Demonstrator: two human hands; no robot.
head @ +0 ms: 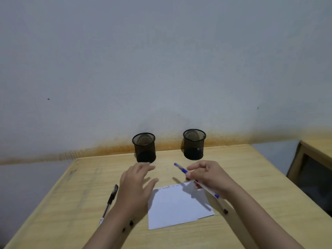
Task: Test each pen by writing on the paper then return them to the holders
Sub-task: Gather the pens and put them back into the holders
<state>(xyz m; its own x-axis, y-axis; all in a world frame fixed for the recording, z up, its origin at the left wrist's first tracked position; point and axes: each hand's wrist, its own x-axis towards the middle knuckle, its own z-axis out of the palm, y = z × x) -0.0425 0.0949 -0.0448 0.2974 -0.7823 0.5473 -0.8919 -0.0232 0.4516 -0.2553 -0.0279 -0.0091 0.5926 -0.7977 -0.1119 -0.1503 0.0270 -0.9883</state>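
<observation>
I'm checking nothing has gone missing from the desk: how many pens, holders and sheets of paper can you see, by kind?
Pens: 3 - blue pen gripped in the right hand, black pen left of the left hand, third pen partly hidden under the right forearm.
Holders: 2 - left holder, right holder.
Paper: 1.
Total: 6.

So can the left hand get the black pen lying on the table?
Probably yes. The left hand is open and holds nothing, and the black pen lies on the table just to its left, with nothing between them. The paper is on the other side.
</observation>
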